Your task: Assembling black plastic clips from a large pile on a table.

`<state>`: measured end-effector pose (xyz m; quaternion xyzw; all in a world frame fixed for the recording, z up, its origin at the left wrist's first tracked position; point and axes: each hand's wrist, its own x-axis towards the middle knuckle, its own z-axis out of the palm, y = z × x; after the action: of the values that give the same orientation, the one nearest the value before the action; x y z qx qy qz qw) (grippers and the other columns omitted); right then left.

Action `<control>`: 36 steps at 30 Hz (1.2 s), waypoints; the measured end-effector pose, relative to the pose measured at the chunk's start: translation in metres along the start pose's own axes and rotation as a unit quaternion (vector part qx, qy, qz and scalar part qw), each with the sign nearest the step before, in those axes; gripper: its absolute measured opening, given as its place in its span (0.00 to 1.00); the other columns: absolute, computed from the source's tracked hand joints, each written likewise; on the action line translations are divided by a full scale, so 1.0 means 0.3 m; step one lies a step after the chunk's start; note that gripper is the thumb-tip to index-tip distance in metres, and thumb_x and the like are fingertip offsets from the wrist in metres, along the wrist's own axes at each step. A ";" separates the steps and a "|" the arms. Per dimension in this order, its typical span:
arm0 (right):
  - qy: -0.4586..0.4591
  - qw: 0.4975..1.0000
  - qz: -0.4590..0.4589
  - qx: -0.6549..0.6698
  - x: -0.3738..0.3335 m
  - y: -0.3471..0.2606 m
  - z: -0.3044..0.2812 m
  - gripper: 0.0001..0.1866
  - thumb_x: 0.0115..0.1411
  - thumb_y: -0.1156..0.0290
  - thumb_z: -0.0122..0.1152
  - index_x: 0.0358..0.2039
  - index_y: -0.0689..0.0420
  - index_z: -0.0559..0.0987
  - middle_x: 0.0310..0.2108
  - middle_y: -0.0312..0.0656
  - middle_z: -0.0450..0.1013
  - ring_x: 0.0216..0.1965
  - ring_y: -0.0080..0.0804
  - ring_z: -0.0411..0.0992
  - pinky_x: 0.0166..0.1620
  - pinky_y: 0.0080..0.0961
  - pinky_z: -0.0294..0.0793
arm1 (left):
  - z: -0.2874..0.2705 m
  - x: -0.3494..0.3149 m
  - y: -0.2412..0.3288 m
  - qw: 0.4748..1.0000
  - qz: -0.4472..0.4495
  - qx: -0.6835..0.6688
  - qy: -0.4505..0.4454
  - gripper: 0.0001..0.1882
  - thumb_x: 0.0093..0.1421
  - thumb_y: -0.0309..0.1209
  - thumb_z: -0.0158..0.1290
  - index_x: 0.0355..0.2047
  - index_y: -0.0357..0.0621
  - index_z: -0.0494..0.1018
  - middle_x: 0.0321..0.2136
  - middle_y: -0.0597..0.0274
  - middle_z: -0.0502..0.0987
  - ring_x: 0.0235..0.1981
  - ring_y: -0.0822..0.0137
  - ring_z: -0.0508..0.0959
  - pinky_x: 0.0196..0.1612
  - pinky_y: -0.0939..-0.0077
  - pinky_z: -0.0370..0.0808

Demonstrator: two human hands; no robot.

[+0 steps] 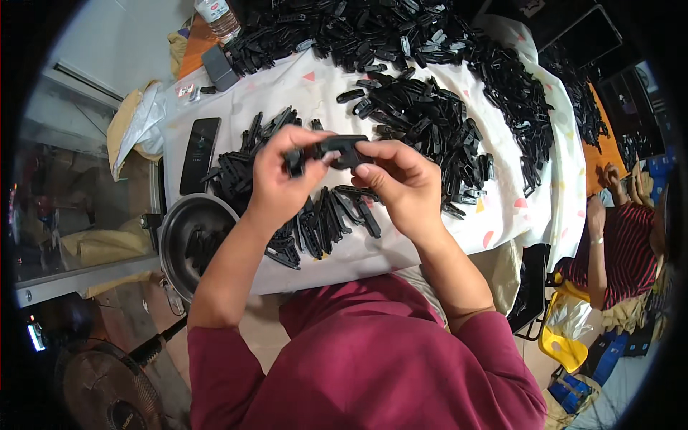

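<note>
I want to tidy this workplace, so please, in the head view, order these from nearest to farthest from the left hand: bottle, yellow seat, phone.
From the left hand:
1. Phone: to its left.
2. Bottle: upper left, beyond the phone.
3. Yellow seat: lower right, across the view.

worktop (459, 236) bright | lower-left fan (107, 387) dim | left fingers (309, 179) soft, possibly motion blur | straight edges bowed, rim black
</note>
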<state>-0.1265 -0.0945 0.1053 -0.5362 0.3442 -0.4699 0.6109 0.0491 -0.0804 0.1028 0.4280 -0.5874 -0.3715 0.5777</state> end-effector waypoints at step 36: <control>-0.091 0.810 -0.160 -0.557 0.398 0.165 -0.067 0.17 0.50 0.60 0.60 0.39 0.54 0.77 0.37 0.42 0.71 0.39 0.39 0.70 0.38 0.30 0.70 | -0.108 0.045 -0.077 0.917 -0.148 -0.294 0.224 0.07 0.50 0.19 0.49 0.27 0.43 0.63 0.33 0.55 0.72 0.40 0.65 0.72 0.46 0.67 0.68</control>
<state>-0.0965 -0.2145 0.0631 -0.8722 0.3994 -0.2377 0.1525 0.0836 -0.0995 0.0879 0.3931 -0.2371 -0.5029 0.7324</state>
